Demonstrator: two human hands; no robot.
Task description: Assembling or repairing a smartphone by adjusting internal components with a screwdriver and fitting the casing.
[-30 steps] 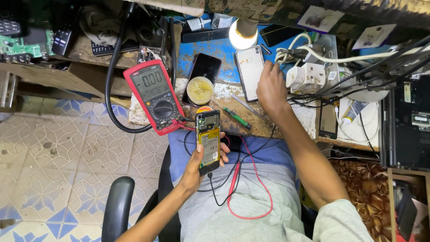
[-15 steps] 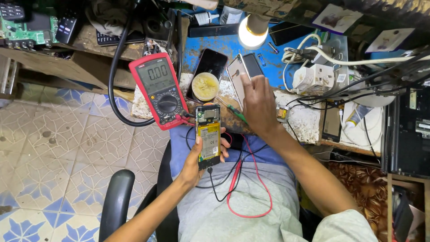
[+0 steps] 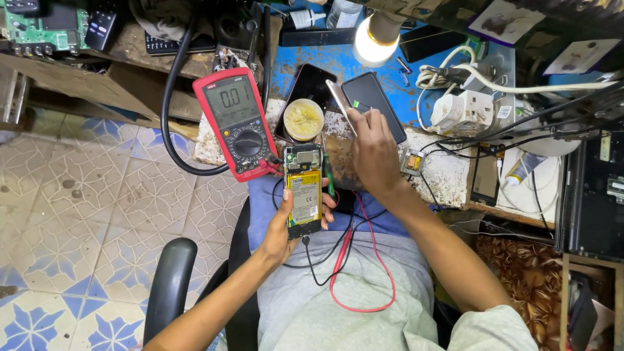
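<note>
Left hand (image 3: 281, 229): grasps an opened phone (image 3: 304, 192), yellow battery showing, near the desk (image 3: 448, 174) edge. Right hand (image 3: 372, 151): grasps a thin back cover (image 3: 340, 105), tilted, farther in. Red meter (image 3: 238, 122): left. Black phone (image 3: 377, 104): beside the cover. Lamp (image 3: 375, 40): far.

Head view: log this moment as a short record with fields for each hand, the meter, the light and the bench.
left hand: left hand holds an opened phone, back cover off, yellow battery showing, over the lap
right hand: right hand lifts a thin silver back cover tilted on edge
meter: red multimeter lies left of the opened phone, display lit
leads: red lead and black lead loop over the lap
light: lit bulb above a blue bench
bench items: dark phone, round tin of yellowish paste
</note>
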